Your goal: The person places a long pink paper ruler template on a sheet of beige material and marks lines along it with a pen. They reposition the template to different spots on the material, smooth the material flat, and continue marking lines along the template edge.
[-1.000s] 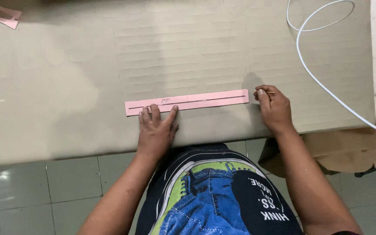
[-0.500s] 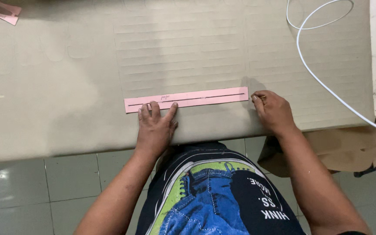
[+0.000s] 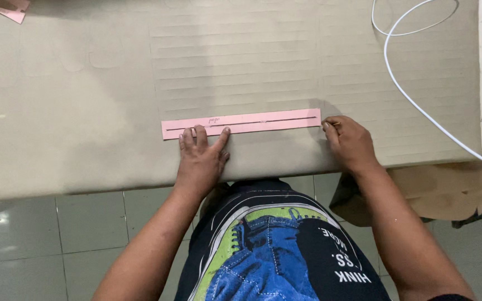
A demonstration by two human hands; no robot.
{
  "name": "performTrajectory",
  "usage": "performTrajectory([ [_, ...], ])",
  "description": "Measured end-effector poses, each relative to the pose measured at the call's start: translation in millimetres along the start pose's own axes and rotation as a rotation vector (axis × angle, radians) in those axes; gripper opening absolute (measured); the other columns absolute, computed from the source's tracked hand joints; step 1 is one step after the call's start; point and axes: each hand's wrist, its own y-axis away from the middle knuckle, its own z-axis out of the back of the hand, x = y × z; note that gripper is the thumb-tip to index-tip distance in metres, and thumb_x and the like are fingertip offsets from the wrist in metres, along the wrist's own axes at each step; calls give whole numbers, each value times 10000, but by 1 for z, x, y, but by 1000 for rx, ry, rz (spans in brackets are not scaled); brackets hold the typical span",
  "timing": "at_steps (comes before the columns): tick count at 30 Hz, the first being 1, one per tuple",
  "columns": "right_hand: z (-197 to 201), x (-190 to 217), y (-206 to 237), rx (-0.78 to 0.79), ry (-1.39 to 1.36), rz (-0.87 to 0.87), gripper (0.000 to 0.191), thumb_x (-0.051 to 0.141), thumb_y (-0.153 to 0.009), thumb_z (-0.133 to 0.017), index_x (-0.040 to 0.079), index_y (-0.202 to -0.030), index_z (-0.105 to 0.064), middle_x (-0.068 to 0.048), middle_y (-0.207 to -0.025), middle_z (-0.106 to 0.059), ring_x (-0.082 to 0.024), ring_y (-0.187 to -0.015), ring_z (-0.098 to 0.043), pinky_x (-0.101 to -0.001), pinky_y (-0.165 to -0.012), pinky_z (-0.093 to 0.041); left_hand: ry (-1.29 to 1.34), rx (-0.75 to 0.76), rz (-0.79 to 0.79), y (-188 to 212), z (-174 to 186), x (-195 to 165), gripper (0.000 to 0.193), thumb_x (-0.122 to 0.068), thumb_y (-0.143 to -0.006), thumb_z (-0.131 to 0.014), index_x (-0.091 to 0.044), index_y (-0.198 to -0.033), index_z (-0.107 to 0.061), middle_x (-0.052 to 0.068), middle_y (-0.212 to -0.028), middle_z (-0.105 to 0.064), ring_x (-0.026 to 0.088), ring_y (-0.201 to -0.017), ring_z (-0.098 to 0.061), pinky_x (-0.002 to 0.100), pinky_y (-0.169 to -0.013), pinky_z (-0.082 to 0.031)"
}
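Strip: a long pink paper strip (image 3: 241,123) lies flat along the near edge of the tabletop (image 3: 85,83), a dark line running down its length.
Left hand (image 3: 201,159): palm down, fingertips pressing the strip's near edge toward its left end.
Right hand (image 3: 350,144): curled at the strip's right end, fingertips just beside it.
Cable: a white cable (image 3: 414,95) loops across the far right.
Corner: pink paper scrap (image 3: 9,8) at far left.

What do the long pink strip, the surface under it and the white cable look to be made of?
Long pink strip: probably thin paper or card, matte, lying flat with a dark line along it. Tan work surface: looks like matte board or cardboard, with faint parallel pressed lines. Thin white cable: likely plastic-sheathed, smooth, curving in a loose loop.
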Motion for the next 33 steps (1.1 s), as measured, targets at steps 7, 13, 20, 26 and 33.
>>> performTrajectory([
  [7,-32,47,-4,79,-102,152,156,200,-1001,-663,68,-1054,-727,-121,-1000,-748,-295,-853,-719,-381,-775,-573,4,-41,-13,5,3,-4,630,-397,-894,-698,-283,-1489,-524,288,-1388,-372,533,-1259,-393,679,-1083,-364],
  [13,-3,38,-3,4,6,53,150,190,-1003,-668,58,-1048,-724,-117,-981,-742,-288,-845,-719,-387,-759,-572,6,-78,-13,5,4,-2,621,-403,-891,-701,-287,-1477,-536,288,-1395,-372,546,-1259,-397,681,-1066,-376],
  [20,-52,90,-19,98,-148,310,132,160,-999,-662,48,-1047,-710,-121,-985,-725,-308,-871,-706,-394,-791,-572,16,-93,-11,4,5,0,614,-408,-884,-704,-290,-1466,-548,301,-1396,-401,544,-1261,-395,686,-1059,-375],
  [26,-58,114,-30,186,-246,380,129,134,-966,-668,54,-1053,-720,-123,-1013,-741,-298,-887,-725,-384,-788,-579,37,-99,-25,1,12,3,632,-401,-866,-727,-281,-1463,-556,281,-1387,-443,520,-1261,-419,662,-1074,-395],
  [33,-48,110,-30,117,-212,451,110,57,-919,-687,31,-1026,-695,-130,-983,-730,-296,-870,-724,-383,-776,-583,113,-45,7,3,15,13,639,-361,-835,-732,-111,-1399,-561,224,-1377,-486,453,-1284,-454,550,-1098,-413],
])
